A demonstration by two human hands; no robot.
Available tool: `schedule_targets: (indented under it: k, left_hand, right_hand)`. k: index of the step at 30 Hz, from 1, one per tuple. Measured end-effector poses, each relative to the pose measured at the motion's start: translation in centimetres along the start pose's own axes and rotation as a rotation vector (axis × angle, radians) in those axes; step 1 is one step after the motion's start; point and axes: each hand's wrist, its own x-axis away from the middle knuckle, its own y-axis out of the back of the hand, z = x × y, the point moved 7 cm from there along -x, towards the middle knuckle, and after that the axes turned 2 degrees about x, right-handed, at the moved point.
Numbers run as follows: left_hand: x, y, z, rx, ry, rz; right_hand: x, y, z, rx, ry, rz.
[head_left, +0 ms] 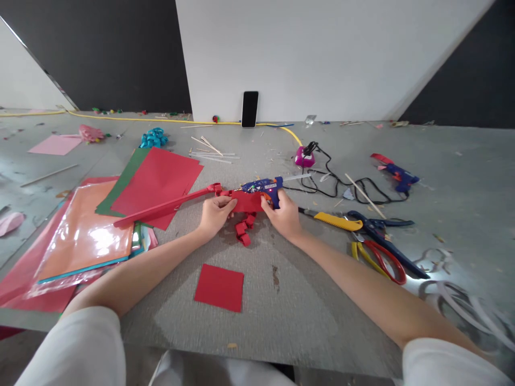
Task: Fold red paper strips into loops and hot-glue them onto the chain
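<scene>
**Glue gun laid crosswise along the far edge of the red piece, nozzle to the left**

At the far side, the room is closed off by a wall of white and dark panels. Up to it runs the grey table, on which scraps are strewn. At the left, red and green sheets are overlapped with a plastic packet. At the right, a yellow-handled knife, pliers-like cutters and scissors are bunched, with a second glue gun beyond them. A phone is propped upright against the wall.

Between the two hands, the red piece is held up near the table's middle. Its left end is pinched between thumb and fingers of the left hand, the hand nearer the nozzle. The handle is gripped by the curled fingers of the right hand, whose thumb is set at the piece's right end. A long red strip is slanted away leftward and near from the nozzle area; folded red curls are seen just on the near side of the piece. Nearest lies a small red square.
</scene>
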Motion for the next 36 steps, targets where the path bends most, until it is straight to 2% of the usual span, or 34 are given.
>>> schedule_targets:
  k: [19,36]
  left_hand:
    - [0.09,-0.04,-0.29,-0.020,-0.008,0.000]
    - [-0.16,0.11,0.31,0.004,-0.027,-0.014]
  right_hand:
    - [0.10,0.01,0.23,-0.018,0.016,0.010]
    - [0.10,0.11,0.20,0.001,0.022,-0.008]
